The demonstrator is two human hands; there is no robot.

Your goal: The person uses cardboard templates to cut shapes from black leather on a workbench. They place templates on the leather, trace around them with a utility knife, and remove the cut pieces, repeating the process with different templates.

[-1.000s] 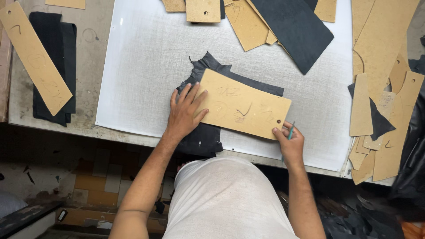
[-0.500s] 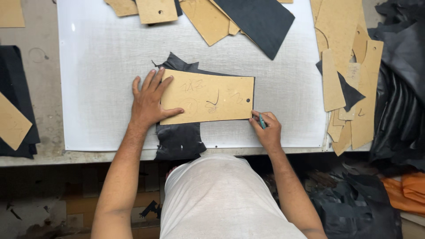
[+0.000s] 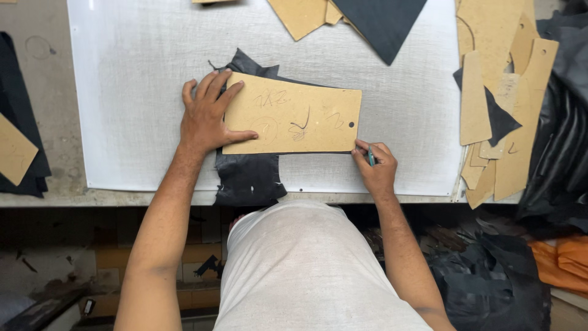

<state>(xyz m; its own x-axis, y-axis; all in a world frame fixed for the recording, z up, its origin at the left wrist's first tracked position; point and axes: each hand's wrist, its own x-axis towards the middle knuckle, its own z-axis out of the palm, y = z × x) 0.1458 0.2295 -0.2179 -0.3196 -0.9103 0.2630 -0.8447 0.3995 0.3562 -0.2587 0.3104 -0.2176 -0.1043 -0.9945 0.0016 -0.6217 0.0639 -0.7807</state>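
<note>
1. Head view, what changed: vs half a sec ago the tan card template (image 3: 293, 114) sits squarer to the tabletop (image 3: 122, 73) edge, and it's rotated a good bit from a sec ago, when it lay tilted. The left hand (image 3: 207, 116) hasn't left its left end. The right hand (image 3: 375, 165) has slid in to the template's near right corner.

2. What that means, imo: template looks lined up and pinned, and the work has gone from positioning to running the tool along the edge. Just my read.

3. Left hand: flat, fingers spread apart, palm pressing down on the template's left end, thumb along the near edge. Not gripping, just holding it down.

4. Right hand: fingers closed tight around a thin teal-handled tool (image 3: 370, 157), prob a pen or knife, can't tell which. The tip is right by the near right corner, just beside the little punched hole.

5. Where stuff is: template lies flat on a black leather piece (image 3: 248, 178), which pokes out far-left and hangs toward the near edge of the white mat. Template sits between both hands, touching the left, just beside the right.

6. Around it: more tan templates (image 3: 496, 104) stacked right w/ dark scraps, and a black sheet (image 3: 380, 24) at the far side.
</note>
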